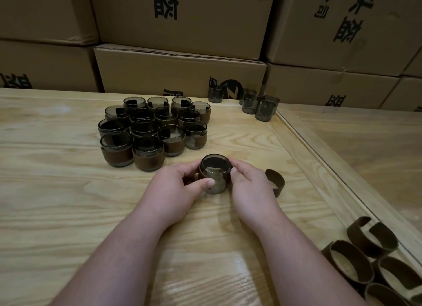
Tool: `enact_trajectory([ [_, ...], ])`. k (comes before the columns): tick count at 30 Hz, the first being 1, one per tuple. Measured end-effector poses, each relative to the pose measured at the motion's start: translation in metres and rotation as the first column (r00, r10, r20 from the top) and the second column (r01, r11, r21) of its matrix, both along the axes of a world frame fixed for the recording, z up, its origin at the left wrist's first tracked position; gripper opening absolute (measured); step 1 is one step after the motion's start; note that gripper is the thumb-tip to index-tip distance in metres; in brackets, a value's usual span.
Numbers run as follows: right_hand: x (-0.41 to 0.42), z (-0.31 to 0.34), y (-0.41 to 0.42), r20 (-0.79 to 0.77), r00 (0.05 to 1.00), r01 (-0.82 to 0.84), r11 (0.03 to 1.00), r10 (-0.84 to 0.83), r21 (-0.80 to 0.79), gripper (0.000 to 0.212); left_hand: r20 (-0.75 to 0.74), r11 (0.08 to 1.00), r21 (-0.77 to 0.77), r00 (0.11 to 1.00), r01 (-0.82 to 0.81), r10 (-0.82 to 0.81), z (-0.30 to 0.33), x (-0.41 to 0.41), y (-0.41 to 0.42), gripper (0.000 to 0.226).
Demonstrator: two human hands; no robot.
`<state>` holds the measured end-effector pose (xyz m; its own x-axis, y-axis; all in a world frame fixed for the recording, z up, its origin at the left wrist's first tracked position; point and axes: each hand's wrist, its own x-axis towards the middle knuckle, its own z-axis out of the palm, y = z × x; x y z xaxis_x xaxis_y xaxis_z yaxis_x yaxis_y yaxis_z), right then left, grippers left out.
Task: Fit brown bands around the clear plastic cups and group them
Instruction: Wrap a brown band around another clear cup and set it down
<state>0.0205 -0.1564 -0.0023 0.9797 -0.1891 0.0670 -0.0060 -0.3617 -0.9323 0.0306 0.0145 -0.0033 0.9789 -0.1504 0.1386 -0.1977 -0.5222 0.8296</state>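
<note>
Stacked cardboard boxes (180, 72), printed with dark characters, form the wall behind a pale wooden table (68, 203) with a raised strip running along its right side. On the far left of the table stands a tight cluster of banded cups (150, 129), each smoky clear cup wrapped in a brown band. At the table's far edge, near the boxes, stands a small group of bare cups (258, 104), with one more set apart to their left. A heap of loose bands (374, 260) lies at the near right edge. In the centre, the left hand (180, 187) and right hand (249, 187) together grip a single cup (214, 173), fingers curled round its sides and thumbs pressed on its near face, a brown band around its upper part. Just beside the right hand rests one open band (276, 182).
</note>
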Motion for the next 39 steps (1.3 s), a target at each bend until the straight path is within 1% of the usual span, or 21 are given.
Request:
enact_trajectory([
  [4, -0.003, -0.0006, 0.0021, 0.07, 0.997, -0.021, 1.0, 0.02, 0.003, 0.037, 0.063, 0.998, -0.068, 0.998, -0.013, 0.017, -0.0017, -0.0012, -0.0041, 0.05],
  [7, -0.0032, 0.0011, 0.003, 0.139, 0.99, -0.043, 0.995, 0.031, 0.087, 0.033, 0.108, 0.979, -0.201, 0.993, -0.02, 0.043, -0.0001, -0.0018, -0.0058, 0.065],
  [9, -0.0016, 0.0012, 0.0036, 0.143, 0.989, -0.057, 0.989, 0.037, 0.138, 0.028, 0.109, 0.961, -0.277, 0.993, -0.019, 0.051, 0.0007, -0.0018, -0.006, 0.07],
  [10, -0.0006, 0.0005, 0.0036, 0.135, 0.99, -0.065, 0.983, 0.042, 0.172, 0.029, 0.11, 0.949, -0.315, 0.993, -0.012, 0.05, 0.0006, -0.002, -0.0059, 0.072],
  [12, 0.0009, -0.0016, 0.0018, 0.134, 0.99, -0.065, 0.975, 0.037, 0.212, 0.036, 0.101, 0.929, -0.37, 0.994, 0.003, 0.037, -0.0006, -0.0015, -0.0051, 0.075],
  [15, 0.0018, -0.0022, 0.0001, 0.136, 0.99, -0.077, 0.967, 0.044, 0.243, 0.056, 0.062, 0.909, -0.415, 0.998, 0.031, -0.006, -0.0016, -0.0023, -0.0051, 0.072],
  [16, 0.0024, -0.0021, 0.0003, 0.133, 0.99, -0.082, 0.965, 0.05, 0.247, 0.058, 0.041, 0.886, -0.463, 0.999, 0.036, -0.019, -0.0012, -0.0031, -0.0052, 0.068],
  [18, 0.0027, -0.003, 0.0015, 0.125, 0.991, -0.084, 0.972, 0.058, 0.219, 0.054, 0.019, 0.836, -0.548, 1.0, 0.022, -0.014, -0.0004, -0.0033, -0.0047, 0.06],
  [22, 0.0037, -0.0043, 0.0031, 0.115, 0.989, -0.11, 0.974, 0.088, 0.196, 0.048, 0.052, 0.808, -0.589, 0.999, 0.027, 0.005, 0.0043, -0.0048, -0.0055, 0.05],
  [27, 0.0028, -0.0057, 0.004, 0.145, 0.984, -0.137, 0.961, 0.104, 0.241, 0.049, 0.07, 0.793, -0.606, 0.997, 0.067, -0.031, 0.0038, -0.0044, -0.007, 0.044],
  [29, 0.0021, -0.0051, 0.0046, 0.144, 0.983, -0.148, 0.957, 0.114, 0.25, 0.051, 0.075, 0.774, -0.628, 0.997, 0.073, -0.032, 0.0027, -0.0037, -0.007, 0.047],
  [32, 0.0022, -0.0034, 0.0043, 0.145, 0.984, -0.138, 0.954, 0.102, 0.267, 0.061, 0.076, 0.762, -0.644, 0.997, 0.068, -0.025, 0.0011, -0.0028, -0.0076, 0.051],
  [34, 0.0024, -0.0042, 0.0039, 0.158, 0.984, -0.126, 0.951, 0.084, 0.282, 0.059, 0.09, 0.761, -0.645, 0.996, 0.073, -0.019, 0.0005, -0.0028, -0.0085, 0.05],
  [37, 0.0008, -0.0042, 0.0049, 0.137, 0.988, -0.112, 0.94, 0.071, 0.323, 0.055, 0.105, 0.771, -0.633, 0.994, 0.071, -0.005, 0.0004, -0.0031, -0.0099, 0.048],
  [39, -0.0003, -0.0033, 0.0046, 0.148, 0.986, -0.118, 0.948, 0.076, 0.296, 0.056, 0.101, 0.779, -0.623, 0.995, 0.074, -0.013, 0.0004, -0.0033, -0.0102, 0.048],
])
